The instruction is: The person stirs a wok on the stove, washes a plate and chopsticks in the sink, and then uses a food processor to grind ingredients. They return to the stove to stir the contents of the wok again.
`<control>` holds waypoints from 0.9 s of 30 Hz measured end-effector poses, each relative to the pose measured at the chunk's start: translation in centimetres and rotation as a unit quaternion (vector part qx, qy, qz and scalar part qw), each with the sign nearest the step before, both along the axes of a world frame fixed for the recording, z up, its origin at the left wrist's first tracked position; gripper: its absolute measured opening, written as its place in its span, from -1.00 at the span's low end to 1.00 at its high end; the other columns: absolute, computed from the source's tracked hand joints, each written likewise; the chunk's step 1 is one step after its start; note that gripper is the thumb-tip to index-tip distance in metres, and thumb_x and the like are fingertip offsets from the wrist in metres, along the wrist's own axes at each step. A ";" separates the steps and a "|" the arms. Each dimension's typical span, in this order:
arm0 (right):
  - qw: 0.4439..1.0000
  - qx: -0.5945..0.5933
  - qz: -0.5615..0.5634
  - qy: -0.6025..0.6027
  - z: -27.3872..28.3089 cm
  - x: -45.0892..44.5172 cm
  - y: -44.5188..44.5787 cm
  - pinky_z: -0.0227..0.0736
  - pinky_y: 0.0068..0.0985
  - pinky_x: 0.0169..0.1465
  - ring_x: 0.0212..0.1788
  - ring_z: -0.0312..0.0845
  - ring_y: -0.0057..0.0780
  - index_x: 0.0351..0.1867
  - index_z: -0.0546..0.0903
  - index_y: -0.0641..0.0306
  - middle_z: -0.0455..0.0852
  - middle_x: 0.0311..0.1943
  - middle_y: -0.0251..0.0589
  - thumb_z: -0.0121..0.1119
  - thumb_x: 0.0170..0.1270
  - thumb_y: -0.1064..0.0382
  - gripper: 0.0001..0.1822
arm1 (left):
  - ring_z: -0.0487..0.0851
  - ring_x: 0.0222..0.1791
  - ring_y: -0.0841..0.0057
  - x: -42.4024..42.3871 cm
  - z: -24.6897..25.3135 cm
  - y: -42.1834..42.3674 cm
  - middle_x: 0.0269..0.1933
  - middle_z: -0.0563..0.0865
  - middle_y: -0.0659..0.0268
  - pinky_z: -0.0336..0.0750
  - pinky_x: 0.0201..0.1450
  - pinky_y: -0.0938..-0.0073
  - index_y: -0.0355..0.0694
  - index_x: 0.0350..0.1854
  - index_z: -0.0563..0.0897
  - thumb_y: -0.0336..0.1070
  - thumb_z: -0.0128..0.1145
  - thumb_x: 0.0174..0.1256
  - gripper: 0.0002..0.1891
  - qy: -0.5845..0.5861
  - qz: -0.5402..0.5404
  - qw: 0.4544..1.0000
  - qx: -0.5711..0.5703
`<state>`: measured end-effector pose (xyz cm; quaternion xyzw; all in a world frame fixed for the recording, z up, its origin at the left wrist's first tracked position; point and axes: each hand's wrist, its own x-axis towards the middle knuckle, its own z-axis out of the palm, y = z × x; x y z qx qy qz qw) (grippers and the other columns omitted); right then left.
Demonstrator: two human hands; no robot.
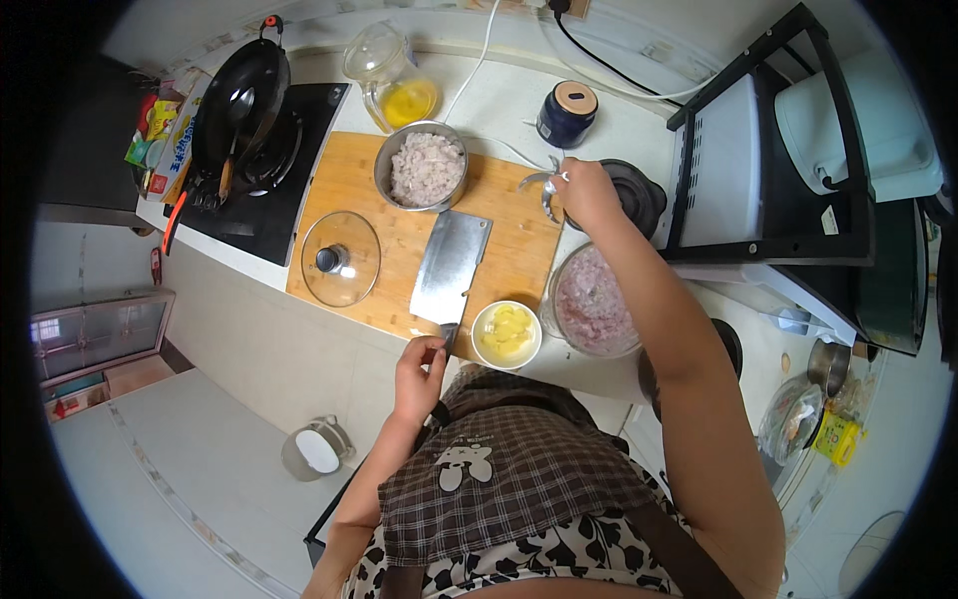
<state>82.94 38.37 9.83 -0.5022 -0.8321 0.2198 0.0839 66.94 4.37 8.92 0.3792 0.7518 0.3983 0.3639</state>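
My right hand [587, 193] grips a chopper's curved metal blade [549, 205] above the board's right edge, beside a black lid [635, 196]. Below my right forearm, partly covered by it, stands a clear bowl [552, 299] of pale pink minced food [591, 299]. A cleaver [451, 263] lies flat on the wooden cutting board [520, 239]. The fingers of my left hand [419, 378] close around the end of its dark handle. Close to that handle is a small white bowl [485, 359] with yellow slices [507, 329].
A metal pot [383, 176] of pale minced food and a glass lid [352, 281] sit on the board. Behind are a jug with yellow liquid [408, 101] and a dark jar [566, 123]. A wok [247, 82] stands on the left hob; a black rack [771, 251] is at right.
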 end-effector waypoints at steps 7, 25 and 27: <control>0.998 -0.016 0.011 0.055 1.0 1.2 0.7 0.52 -0.26 -0.21 -0.30 0.64 -0.01 -0.32 0.63 0.37 0.68 -0.44 0.11 0.30 0.14 0.19 -0.75 | 0.64 -0.35 0.50 0.0 -0.2 1.3 -0.24 0.63 0.20 0.53 -0.30 0.55 -0.34 -0.19 0.58 -0.55 0.11 0.26 -0.89 0.009 -0.023 1.000 -0.002; 0.923 -0.351 0.010 0.159 -5.2 9.3 -13.1 0.50 -0.46 -0.27 -0.37 0.63 -0.38 -0.19 0.59 0.40 0.72 -0.34 -0.09 0.25 -0.04 0.40 -0.70 | 0.64 -0.34 0.57 -0.9 -0.3 0.9 -0.28 0.64 0.27 0.52 -0.24 0.57 -0.34 -0.18 0.59 -0.50 0.12 0.28 -0.89 0.025 -0.028 0.999 -0.009; 0.899 -0.395 -0.009 0.189 -5.8 9.4 -13.0 0.47 -0.51 -0.33 -0.38 0.61 -0.50 -0.22 0.58 0.42 0.71 -0.37 -0.18 0.25 -0.06 0.43 -0.71 | 0.63 -0.34 0.58 -0.9 -0.6 0.7 -0.29 0.64 0.28 0.52 -0.24 0.58 -0.33 -0.18 0.60 -0.49 0.12 0.28 -0.89 0.015 -0.026 0.999 -0.015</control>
